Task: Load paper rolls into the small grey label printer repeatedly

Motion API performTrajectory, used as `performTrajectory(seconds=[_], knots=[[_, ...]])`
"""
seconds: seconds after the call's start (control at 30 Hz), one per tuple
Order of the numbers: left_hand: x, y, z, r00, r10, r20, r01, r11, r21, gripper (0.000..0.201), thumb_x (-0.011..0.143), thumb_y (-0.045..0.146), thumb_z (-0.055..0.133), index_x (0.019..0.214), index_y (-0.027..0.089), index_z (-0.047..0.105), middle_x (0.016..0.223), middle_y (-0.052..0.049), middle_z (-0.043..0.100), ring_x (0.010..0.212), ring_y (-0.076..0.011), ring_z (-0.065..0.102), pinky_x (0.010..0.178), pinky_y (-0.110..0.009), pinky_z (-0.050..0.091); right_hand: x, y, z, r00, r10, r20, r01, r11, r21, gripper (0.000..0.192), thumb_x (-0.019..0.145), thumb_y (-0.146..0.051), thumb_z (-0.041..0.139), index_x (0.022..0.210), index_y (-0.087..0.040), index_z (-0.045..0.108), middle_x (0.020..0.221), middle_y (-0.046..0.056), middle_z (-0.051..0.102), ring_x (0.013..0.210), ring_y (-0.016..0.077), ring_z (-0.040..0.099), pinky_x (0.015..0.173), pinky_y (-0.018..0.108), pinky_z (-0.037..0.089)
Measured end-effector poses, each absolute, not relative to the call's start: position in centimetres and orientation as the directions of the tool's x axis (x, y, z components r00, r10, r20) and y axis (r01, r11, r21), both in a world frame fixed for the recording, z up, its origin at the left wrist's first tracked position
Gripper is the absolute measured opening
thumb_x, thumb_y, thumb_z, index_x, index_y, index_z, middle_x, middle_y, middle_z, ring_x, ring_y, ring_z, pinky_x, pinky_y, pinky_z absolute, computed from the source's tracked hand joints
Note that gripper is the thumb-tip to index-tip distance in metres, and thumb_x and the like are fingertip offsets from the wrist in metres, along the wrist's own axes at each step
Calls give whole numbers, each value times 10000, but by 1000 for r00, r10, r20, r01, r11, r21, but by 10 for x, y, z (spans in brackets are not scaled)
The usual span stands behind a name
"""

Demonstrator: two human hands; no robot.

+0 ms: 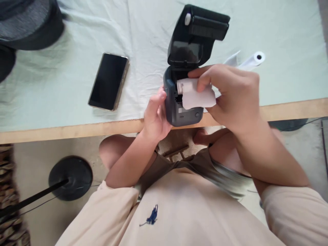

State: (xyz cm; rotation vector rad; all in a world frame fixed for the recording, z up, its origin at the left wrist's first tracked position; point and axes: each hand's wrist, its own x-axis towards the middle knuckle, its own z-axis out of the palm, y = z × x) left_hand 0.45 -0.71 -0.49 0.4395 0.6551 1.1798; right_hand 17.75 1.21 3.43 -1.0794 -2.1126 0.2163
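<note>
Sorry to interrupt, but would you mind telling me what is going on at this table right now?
A seated person steadies a small dark printer at the table's front edge with the left hand. Its lid is flipped open. The right hand holds a white paper roll at the open compartment. A second roll and a phone lie on the pale cloth.

It looks like a home work corner, because a wooden table (77, 129) covered with a pale cloth (77, 30) carries a phone (108, 81) at 10 o'clock and a small printer (189, 48) at 12 o'clock.
</note>
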Motion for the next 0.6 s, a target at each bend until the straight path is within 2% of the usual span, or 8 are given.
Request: performTrajectory(seconds=[0.13,0.27,0.47,0.6], knots=[[4,-5,-7,223,952,-212,-711,307,632,191,958,385,541,956,292,709,1093,-72,788,1445,-338,590,1102,-479,586,177,10,33,-371,754,542,678,619,-397,191,899,-82,583,872,-271,571,1139,6,779,1009,201,770,756,320,574],[5,-4,-11,196,961,-193,-696,276,663,216,947,479,585,966,301,707,1134,-71,793,1451,-355,581,1069,-475,602,177,9,35,-369,722,585,698,631,-338,154,945,-136,585,847,-254,604,1082,37,759,935,196,742,707,321,555],[3,-4,-15,219,960,-175,-673,279,685,390,969,641,552,943,276,684,1200,-81,780,1426,-372,604,1033,-499,616,184,8,41,-309,751,584,661,611,-435,163,945,-150,576,833,-267,588,1063,8,754,971,195,730,822,345,582],[3,-6,-12,228,958,-173,-672,284,684,335,985,600,547,986,287,667,1237,-65,771,1456,-358,579,1049,-492,613,183,9,38,-386,748,540,636,640,-432,169,960,-176,558,818,-269,560,1092,-2,755,955,195,738,815,360,587]])
